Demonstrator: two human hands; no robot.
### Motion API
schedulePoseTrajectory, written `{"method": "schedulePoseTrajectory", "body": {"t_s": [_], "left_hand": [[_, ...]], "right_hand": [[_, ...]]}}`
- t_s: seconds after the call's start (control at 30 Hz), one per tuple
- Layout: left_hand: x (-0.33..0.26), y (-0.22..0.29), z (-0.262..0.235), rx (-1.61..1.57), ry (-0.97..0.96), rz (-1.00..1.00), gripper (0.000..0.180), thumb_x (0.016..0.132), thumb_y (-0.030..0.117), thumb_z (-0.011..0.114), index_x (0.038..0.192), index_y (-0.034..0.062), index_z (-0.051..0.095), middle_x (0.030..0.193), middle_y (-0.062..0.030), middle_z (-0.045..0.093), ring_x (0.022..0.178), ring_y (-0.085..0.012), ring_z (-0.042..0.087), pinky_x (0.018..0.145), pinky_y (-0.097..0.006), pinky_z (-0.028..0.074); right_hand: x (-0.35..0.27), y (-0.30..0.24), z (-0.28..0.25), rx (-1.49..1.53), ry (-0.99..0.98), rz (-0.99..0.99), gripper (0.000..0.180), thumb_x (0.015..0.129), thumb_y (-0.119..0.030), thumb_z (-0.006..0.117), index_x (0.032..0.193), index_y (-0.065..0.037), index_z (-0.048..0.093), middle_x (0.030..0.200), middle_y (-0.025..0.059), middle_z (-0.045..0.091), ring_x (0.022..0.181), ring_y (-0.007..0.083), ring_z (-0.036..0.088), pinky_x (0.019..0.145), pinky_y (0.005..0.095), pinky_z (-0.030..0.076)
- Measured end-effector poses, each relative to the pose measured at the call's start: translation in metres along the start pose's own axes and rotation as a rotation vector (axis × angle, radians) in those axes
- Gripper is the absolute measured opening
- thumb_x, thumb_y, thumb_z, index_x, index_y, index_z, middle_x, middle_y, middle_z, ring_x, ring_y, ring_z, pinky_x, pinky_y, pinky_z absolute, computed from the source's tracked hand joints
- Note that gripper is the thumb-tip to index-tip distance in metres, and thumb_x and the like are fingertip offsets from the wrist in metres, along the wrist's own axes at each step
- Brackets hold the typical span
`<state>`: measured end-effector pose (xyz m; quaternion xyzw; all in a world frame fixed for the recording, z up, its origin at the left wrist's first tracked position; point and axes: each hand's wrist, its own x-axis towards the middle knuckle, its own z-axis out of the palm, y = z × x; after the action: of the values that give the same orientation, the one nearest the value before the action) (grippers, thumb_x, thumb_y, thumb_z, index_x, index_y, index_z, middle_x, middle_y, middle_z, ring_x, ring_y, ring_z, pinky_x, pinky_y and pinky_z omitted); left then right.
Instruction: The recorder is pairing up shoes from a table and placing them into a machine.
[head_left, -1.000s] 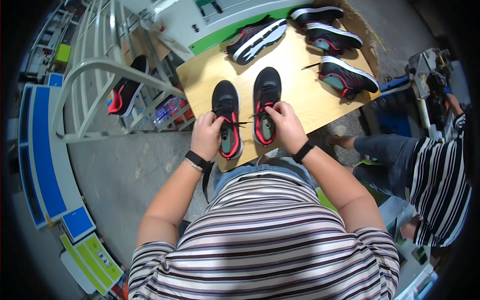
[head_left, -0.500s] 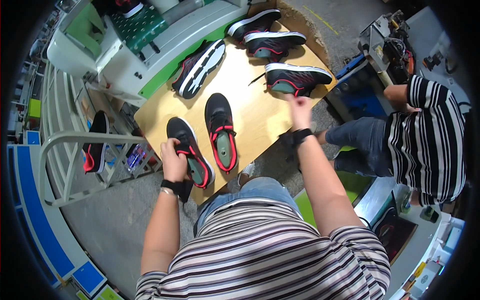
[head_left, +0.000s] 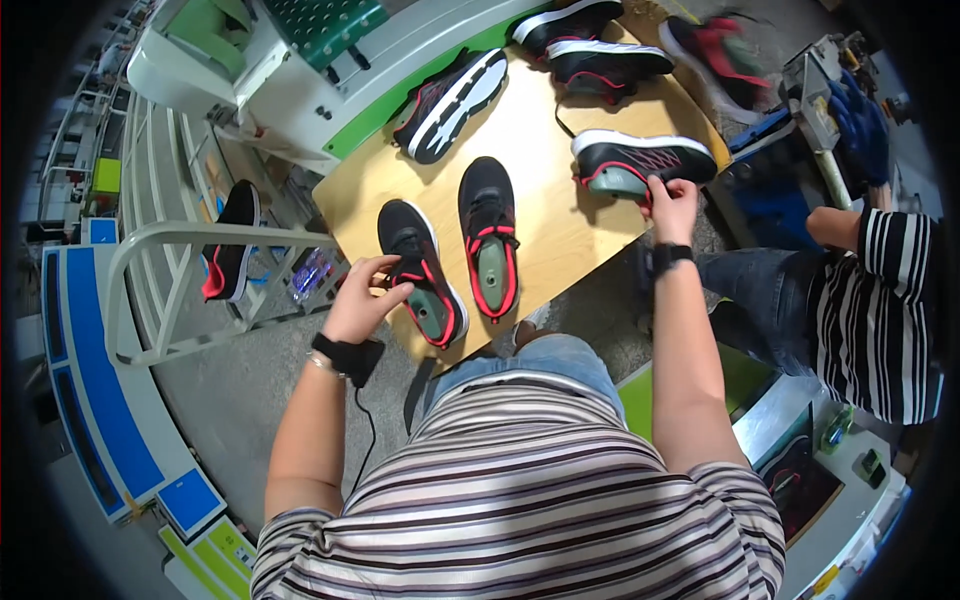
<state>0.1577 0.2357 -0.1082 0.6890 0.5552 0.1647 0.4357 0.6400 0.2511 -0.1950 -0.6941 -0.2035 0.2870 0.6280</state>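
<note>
Two black shoes with red trim lie side by side on the wooden table (head_left: 545, 235). My left hand (head_left: 362, 300) rests on the left shoe (head_left: 420, 272), fingers curled at its laces. The middle shoe (head_left: 488, 235) lies untouched beside it. My right hand (head_left: 672, 205) reaches out to the right and grips the heel of a third black and red shoe (head_left: 640, 160) lying on its side near the table's right edge.
More shoes lie at the table's far end (head_left: 450, 92) (head_left: 600, 58). Another person in a striped top (head_left: 880, 310) with blue gloves sits at the right. A white rail frame (head_left: 180, 240) with a shoe (head_left: 228, 255) on it stands at the left.
My right hand has left the middle shoe and stretched right to take hold of the third shoe. My left hand stays on the left shoe.
</note>
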Motion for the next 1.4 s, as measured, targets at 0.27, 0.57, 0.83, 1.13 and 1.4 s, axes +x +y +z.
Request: {"method": "schedulePoseTrajectory", "body": {"t_s": [0.27, 0.57, 0.83, 1.13, 1.4], "left_hand": [[0.031, -0.007, 0.032, 0.174, 0.347, 0.015, 0.031, 0.077, -0.003, 0.059, 0.107, 0.0015, 0.056, 0.101, -0.0183, 0.055, 0.094, -0.0364, 0.058, 0.083, -0.039, 0.048], [0.015, 0.018, -0.024, -0.11, -0.232, -0.176, 0.068, 0.076, 0.01, 0.078, 0.137, 0.0118, 0.047, 0.116, -0.0101, 0.05, 0.102, -0.0239, 0.053, 0.089, -0.033, 0.047], [0.096, 0.123, 0.057, 0.131, 0.049, 0.466, 0.042, 0.08, 0.009, 0.068, 0.121, 0.0027, 0.059, 0.124, -0.0181, 0.054, 0.117, -0.038, 0.052, 0.102, -0.043, 0.041], [0.222, 0.16, 0.193, 0.588, -0.317, 0.44, 0.096, 0.07, 0.026, 0.083, 0.148, 0.0098, 0.031, 0.102, -0.0224, 0.069, 0.097, -0.0377, 0.067, 0.085, -0.044, 0.053], [0.079, 0.16, 0.214, 0.335, -0.546, 0.28, 0.097, 0.083, 0.024, 0.07, 0.155, 0.0043, 0.008, 0.094, -0.0288, 0.064, 0.082, -0.0449, 0.064, 0.075, -0.05, 0.052]], "right_hand": [[-0.035, -0.024, -0.007, -0.208, -0.12, -0.063, 0.063, 0.08, -0.024, 0.082, 0.128, -0.002, 0.048, 0.119, 0.0144, 0.053, 0.083, 0.0169, 0.061, 0.07, 0.0287, 0.055], [-0.035, 0.009, -0.007, -0.038, -0.206, 0.04, 0.044, 0.087, -0.003, 0.069, 0.126, -0.004, 0.05, 0.093, 0.0055, 0.058, 0.072, 0.0108, 0.059, 0.065, 0.024, 0.05], [-0.039, -0.002, -0.033, -0.222, -0.207, 0.025, 0.017, 0.088, -0.012, 0.072, 0.098, -0.004, 0.061, 0.081, 0.0008, 0.061, 0.069, 0.0086, 0.056, 0.063, 0.0246, 0.047], [-0.066, -0.044, 0.017, 0.172, -0.301, 0.007, 0.015, 0.089, -0.002, 0.068, 0.101, 0.002, 0.061, 0.089, 0.0061, 0.065, 0.075, 0.0136, 0.065, 0.072, 0.0264, 0.054], [-0.095, -0.039, -0.003, -0.938, 0.055, -0.582, 0.013, 0.077, -0.008, 0.07, 0.08, -0.004, 0.058, 0.092, 0.016, 0.051, 0.085, 0.0374, 0.055, 0.073, 0.0454, 0.046]]}}
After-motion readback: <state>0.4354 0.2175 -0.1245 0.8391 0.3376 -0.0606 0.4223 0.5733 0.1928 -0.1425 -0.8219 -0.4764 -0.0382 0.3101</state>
